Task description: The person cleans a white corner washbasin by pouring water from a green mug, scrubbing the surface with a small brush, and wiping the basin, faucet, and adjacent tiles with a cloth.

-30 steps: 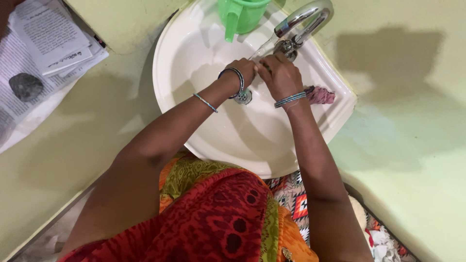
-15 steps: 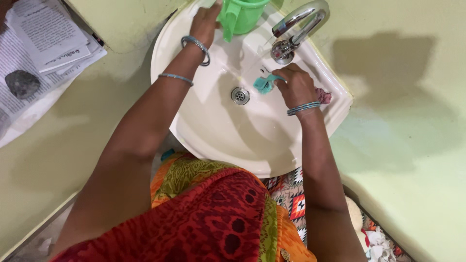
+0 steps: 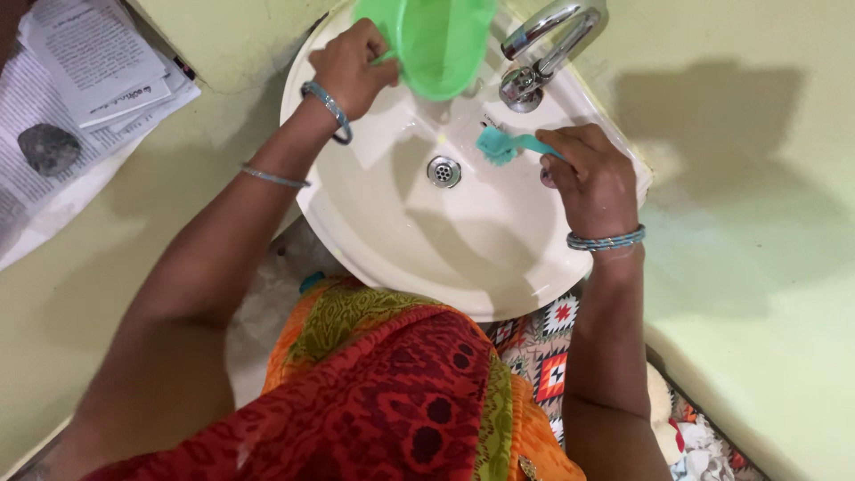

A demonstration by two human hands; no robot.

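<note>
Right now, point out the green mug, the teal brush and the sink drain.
green mug (image 3: pixel 436 44), head view, on its inner wall.
teal brush (image 3: pixel 495 145), head view, on its bristle head.
sink drain (image 3: pixel 443 170), head view, on the metal strainer.

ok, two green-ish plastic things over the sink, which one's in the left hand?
The light green mug, gripped by its handle in the left hand and tilted near the tap. The teal brush is in the right hand.

We see a green plastic mug (image 3: pixel 438 44), tilted, open mouth toward us, above the basin, and a teal brush (image 3: pixel 499 144), bristles near the drain.
</note>
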